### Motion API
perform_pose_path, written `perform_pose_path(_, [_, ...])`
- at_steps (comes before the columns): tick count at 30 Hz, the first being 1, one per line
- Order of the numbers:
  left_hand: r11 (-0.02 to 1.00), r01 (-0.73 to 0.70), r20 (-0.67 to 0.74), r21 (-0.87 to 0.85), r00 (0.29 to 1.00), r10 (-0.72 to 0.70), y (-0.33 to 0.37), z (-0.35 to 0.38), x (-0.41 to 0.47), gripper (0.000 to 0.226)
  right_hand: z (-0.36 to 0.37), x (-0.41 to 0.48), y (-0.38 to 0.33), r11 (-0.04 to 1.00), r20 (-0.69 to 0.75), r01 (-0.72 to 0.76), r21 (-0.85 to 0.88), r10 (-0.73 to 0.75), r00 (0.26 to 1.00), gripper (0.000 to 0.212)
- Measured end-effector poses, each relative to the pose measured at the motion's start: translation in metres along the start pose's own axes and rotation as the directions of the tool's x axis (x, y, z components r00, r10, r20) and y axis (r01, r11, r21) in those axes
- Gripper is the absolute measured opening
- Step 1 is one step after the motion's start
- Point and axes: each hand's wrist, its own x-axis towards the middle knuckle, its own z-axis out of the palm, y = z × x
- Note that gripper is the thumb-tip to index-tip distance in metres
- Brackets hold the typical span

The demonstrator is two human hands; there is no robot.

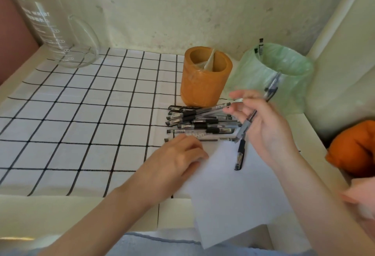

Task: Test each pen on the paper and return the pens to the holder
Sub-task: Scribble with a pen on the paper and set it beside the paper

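The step in hand seems to be the testing of one pen. The right hand (267,129) holds a pen (241,152) loosely between thumb and fingers, with the other fingers spread. The pen is tilted, its dark lower end down on the paper (233,199). I cannot tell if this end is a cap or the bare tip.

The left hand (178,154) rests with bent fingers on the far left corner of the paper. It grips nothing that I can see.

The paper lies at the near edge of the tabletop (24,211), towards the right, and hangs a little over this edge. The other pens (200,121) lie in a pile just beyond the paper, touching the left hand's fingertips. The holder (205,81) stands behind the pile, towards the far edge, and no pens are visible in it.

In my judgement the task is at its beginning. The next move calls for a short stroke on the paper, with the cap taken off first if it is on. Then the pen goes over the pile into the holder.
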Motion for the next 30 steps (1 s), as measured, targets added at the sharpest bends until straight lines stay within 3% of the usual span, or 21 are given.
perform_pose_path(2, [1.0, 0.008, 0.011, 0.011, 1.0, -0.008, -0.002, 0.002, 0.0, 0.022, 0.001, -0.003, -0.004, 0.99, 0.015, -0.047, 0.136, 0.046, 0.999, 0.021])
perform_pose_path(5, [0.998, 0.019, 0.026, 0.052, 0.999, -0.02, -0.004, 0.005, 0.004, 0.035, 0.0, -0.005, -0.005, 0.984, 0.075, -0.121, 0.131, 0.111, 0.991, 0.02])
perform_pose_path(9, [0.996, 0.053, 0.037, 0.076, 0.998, -0.056, -0.002, 0.01, 0.01, 0.045, 0.001, -0.005, -0.008, 0.944, 0.14, -0.256, 0.209, 0.23, 0.963, 0.046])
perform_pose_path(14, [0.99, 0.087, 0.04, 0.113, 0.995, -0.092, 0.0, 0.014, 0.012, 0.048, -0.004, -0.002, -0.008, 0.876, 0.116, -0.217, 0.43, 0.185, 0.976, 0.041])
perform_pose_path(18, [0.983, 0.09, 0.064, 0.159, 0.993, -0.101, 0.002, 0.016, 0.008, 0.057, -0.007, -0.002, -0.013, 0.786, 0.156, -0.341, 0.515, 0.305, 0.939, 0.066])
perform_pose_path(26, [0.981, 0.094, 0.098, 0.169, 0.989, -0.112, 0.004, 0.016, 0.006, 0.063, -0.015, 0.002, -0.008, 0.737, 0.001, -0.264, 0.622, 0.337, 0.942, 0.047])
perform_pose_path(28, [0.981, 0.098, 0.097, 0.165, 0.989, -0.115, 0.004, 0.015, 0.007, 0.063, -0.018, 0.003, -0.008, 0.735, 0.008, -0.257, 0.628, 0.324, 0.946, 0.048])
perform_pose_path(30, [0.981, 0.102, 0.104, 0.164, 0.987, -0.12, 0.004, 0.015, 0.006, 0.063, -0.02, 0.003, -0.009, 0.726, 0.102, -0.305, 0.616, 0.311, 0.945, 0.052])
